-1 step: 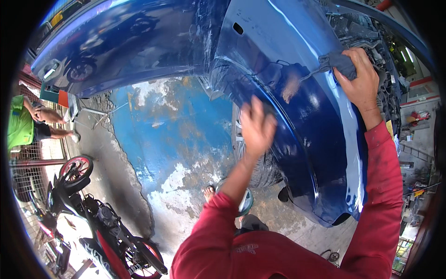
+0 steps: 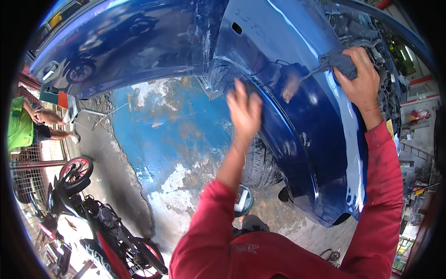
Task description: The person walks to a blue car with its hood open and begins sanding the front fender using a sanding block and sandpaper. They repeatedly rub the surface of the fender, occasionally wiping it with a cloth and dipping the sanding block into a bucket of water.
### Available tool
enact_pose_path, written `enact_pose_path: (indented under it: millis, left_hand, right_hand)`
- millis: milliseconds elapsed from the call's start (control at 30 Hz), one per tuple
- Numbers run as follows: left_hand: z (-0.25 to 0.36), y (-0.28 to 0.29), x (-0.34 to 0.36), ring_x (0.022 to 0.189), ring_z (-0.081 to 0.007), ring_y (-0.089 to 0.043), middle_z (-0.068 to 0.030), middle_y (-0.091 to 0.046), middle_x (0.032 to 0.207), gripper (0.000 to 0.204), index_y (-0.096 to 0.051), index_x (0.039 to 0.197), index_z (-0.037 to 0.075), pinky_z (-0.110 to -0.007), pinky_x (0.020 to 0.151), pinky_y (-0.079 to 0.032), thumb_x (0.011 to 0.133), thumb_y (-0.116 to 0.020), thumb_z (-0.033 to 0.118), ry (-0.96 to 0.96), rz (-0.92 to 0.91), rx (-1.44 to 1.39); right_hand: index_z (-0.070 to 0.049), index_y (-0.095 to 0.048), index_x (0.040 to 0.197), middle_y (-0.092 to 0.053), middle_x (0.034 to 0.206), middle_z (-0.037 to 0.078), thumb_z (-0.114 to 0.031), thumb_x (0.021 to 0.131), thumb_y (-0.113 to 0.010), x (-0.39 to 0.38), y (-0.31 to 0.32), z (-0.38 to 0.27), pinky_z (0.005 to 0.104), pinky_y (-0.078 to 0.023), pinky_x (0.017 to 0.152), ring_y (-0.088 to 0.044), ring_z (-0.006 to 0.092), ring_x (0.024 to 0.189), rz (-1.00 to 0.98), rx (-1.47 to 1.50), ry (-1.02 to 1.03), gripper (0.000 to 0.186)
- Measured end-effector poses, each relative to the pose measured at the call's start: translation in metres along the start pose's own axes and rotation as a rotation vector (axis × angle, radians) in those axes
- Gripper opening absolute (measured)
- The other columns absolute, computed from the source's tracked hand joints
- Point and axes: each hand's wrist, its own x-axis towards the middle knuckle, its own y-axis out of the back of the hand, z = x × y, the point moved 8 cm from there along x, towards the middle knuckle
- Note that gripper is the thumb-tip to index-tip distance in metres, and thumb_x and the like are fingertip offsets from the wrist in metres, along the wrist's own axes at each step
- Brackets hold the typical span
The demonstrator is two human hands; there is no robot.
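Note:
A dark grey cloth (image 2: 337, 63) is bunched under my right hand (image 2: 361, 76), whose fingers are closed on it at the top of the blue car fender (image 2: 320, 125). My left hand (image 2: 245, 110) is over the fender's outer edge, beside the wheel arch, its fingers stretched forward but smeared by motion. A dark blur shows beside those fingers; whether something is under them I cannot tell. Wet-looking streaks and a pale dull patch (image 2: 291, 88) mark the fender's surface. Below the arch the black tire (image 2: 261, 162) shows.
Across the top runs a blue car door (image 2: 139, 46). A round container (image 2: 244, 201) stands by my feet. To the left are a motorcycle (image 2: 102, 223) and a person in a green shirt (image 2: 22, 121). Engine bay parts (image 2: 360, 32) lie exposed at the upper right.
My left hand has moved left and slightly farther away along the fender's edge, showing more of the tire and the container. My right hand and the cloth have stayed in place.

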Motion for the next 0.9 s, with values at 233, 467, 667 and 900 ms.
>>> enact_pose_path:
  millis: [233,467,667,900]
  left_hand:
    - [0.013,-0.007,0.011,0.124,-0.0528,-0.057,-0.0362,-0.053,0.143,0.078,-0.044,0.167,0.007,-0.059,0.105,-0.047,0.102,-0.067,0.044,-0.005,0.101,0.049]
    - [0.045,-0.010,-0.035,0.120,-0.0436,-0.057,-0.0280,-0.057,0.136,0.078,-0.054,0.161,0.013,-0.056,0.098,-0.050,0.093,-0.074,0.046,-0.330,-0.182,0.128]
    - [-0.064,-0.012,0.100,0.118,-0.0473,-0.058,-0.0338,-0.054,0.138,0.082,-0.044,0.167,0.006,-0.052,0.106,-0.049,0.104,-0.063,0.055,0.205,0.073,0.036]
    - [0.054,-0.022,-0.152,0.134,-0.0504,-0.053,-0.0280,-0.049,0.152,0.087,-0.042,0.169,0.016,-0.060,0.108,-0.044,0.096,-0.076,0.048,-0.258,-0.230,-0.001]
  right_hand:
    - [-0.010,-0.070,0.116,-0.071,0.116,0.008,-0.019,0.083,-0.085,0.002,0.001,-0.001,0.0417,-0.059,0.088,-0.072,0.0355,0.106,0.008,-0.030,-0.007,0.037]
    - [-0.009,-0.069,0.115,-0.072,0.115,0.009,-0.017,0.084,-0.086,0.004,-0.003,0.003,0.0409,-0.059,0.089,-0.073,0.0352,0.107,-0.003,-0.027,-0.010,0.036]
    - [-0.009,-0.069,0.118,-0.072,0.118,0.009,-0.019,0.087,-0.086,0.001,-0.005,0.005,0.0406,-0.058,0.091,-0.073,0.0353,0.109,0.008,-0.086,0.035,0.036]
    - [-0.005,-0.070,0.118,-0.072,0.119,0.013,-0.014,0.088,-0.086,0.005,-0.006,0.005,0.0399,-0.056,0.097,-0.072,0.0365,0.112,-0.006,-0.078,0.040,0.036]
